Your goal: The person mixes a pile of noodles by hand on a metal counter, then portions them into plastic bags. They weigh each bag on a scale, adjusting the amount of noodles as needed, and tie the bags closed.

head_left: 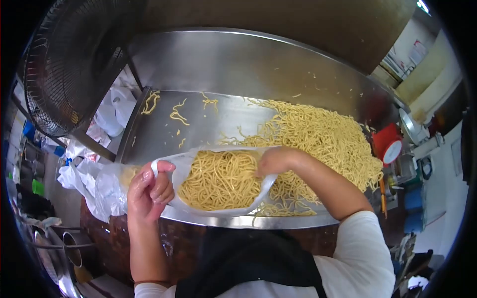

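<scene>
A white plastic bag [175,192], filled with yellow noodles [221,179], lies with its mouth open over the front edge of a metal tray. One handle loop of the bag hangs over the index finger of my left hand [150,191], whose fingers are curled. At the bag's right rim is my right hand [277,161], closed, with its fingertips hidden against the rim and the noodles. Behind and right of the bag spreads a large heap of loose noodles [323,141] on the metal tray [154,134].
A caged fan [74,64] stands at the left, near more white plastic bags [97,186]. Stray noodles [179,115] lie on the tray's left part. A red scale [387,144] sits beyond the right end.
</scene>
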Available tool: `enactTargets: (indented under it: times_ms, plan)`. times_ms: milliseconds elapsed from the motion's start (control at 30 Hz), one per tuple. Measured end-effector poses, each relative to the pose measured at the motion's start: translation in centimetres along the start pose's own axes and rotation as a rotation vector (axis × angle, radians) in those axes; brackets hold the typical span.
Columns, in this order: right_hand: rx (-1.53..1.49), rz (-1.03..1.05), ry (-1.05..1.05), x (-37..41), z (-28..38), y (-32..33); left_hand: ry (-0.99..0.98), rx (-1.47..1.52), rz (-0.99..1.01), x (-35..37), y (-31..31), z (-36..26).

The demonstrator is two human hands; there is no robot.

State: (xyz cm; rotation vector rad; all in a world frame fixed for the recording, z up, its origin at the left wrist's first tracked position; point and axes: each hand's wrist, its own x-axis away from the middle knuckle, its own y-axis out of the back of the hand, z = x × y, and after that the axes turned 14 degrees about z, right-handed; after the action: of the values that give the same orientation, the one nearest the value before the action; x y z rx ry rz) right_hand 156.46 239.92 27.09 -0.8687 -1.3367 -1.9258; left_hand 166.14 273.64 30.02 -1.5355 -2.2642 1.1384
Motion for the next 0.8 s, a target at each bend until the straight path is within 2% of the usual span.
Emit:
enactTargets:
  times_ms: [67,100,167,200,267,300,367,433,467,500,533,600,633,700,767,800]
  plan:
    - [0.257,0.012,-0.082,2.3,0.9,-0.7,0.009,-0.125,0.012,-0.6,0.0,-0.2]
    - [0.246,0.008,-0.093,3.2,0.6,-0.9,0.017,-0.121,0.025,-0.9,0.1,-0.2]
    - [-0.118,-0.392,0.119,5.4,-0.5,-1.5,-0.03,-0.153,-0.01,-1.2,0.6,-0.1]
    - [-0.129,-0.39,0.105,6.7,-1.1,-2.1,-0.019,-0.142,-0.002,-1.4,0.9,-0.1]
    - [-0.502,-0.23,0.127,8.9,-2.3,-3.5,-0.057,-0.089,-0.067,-1.4,1.4,-0.3]
    - [-0.576,-0.101,0.045,8.5,-2.6,-5.6,-0.06,-0.064,-0.084,-1.3,1.6,-0.4]
    - [-0.286,-0.076,0.04,3.6,-4.5,-13.1,-0.05,-0.075,-0.066,-0.8,2.2,-0.5]
    - [-0.291,-0.41,0.262,-2.1,-3.7,-20.7,-0.038,-0.09,-0.066,-0.5,2.8,-0.4]
    - [-0.528,-0.248,0.256,-3.2,-2.2,-21.3,-0.037,-0.086,-0.062,-0.2,2.9,-0.3]
    - [-0.441,-0.223,0.227,-4.1,-1.2,-21.8,-0.024,-0.079,-0.081,-0.1,3.0,-0.2]
    - [-0.554,-0.252,0.199,-5.0,-0.9,-22.1,-0.01,-0.074,-0.095,-0.1,3.0,-0.2]
    - [-0.558,-0.232,0.152,-5.7,-2.0,-21.5,-0.006,-0.095,-0.066,-0.1,2.9,-0.1]
    - [-0.56,-0.248,0.149,-5.5,-2.7,-21.2,-0.014,-0.117,-0.076,0.0,2.8,0.0]
    - [-0.321,-0.311,-0.069,-4.2,-5.1,-20.6,-0.024,-0.151,-0.101,0.2,2.7,0.2]
    - [-0.456,-0.385,-0.123,-2.4,-8.3,-18.4,-0.023,-0.151,-0.128,0.6,2.5,0.2]
    - [-0.365,-0.471,-0.126,-1.4,-10.0,-17.3,-0.019,-0.15,-0.164,0.9,2.5,0.3]
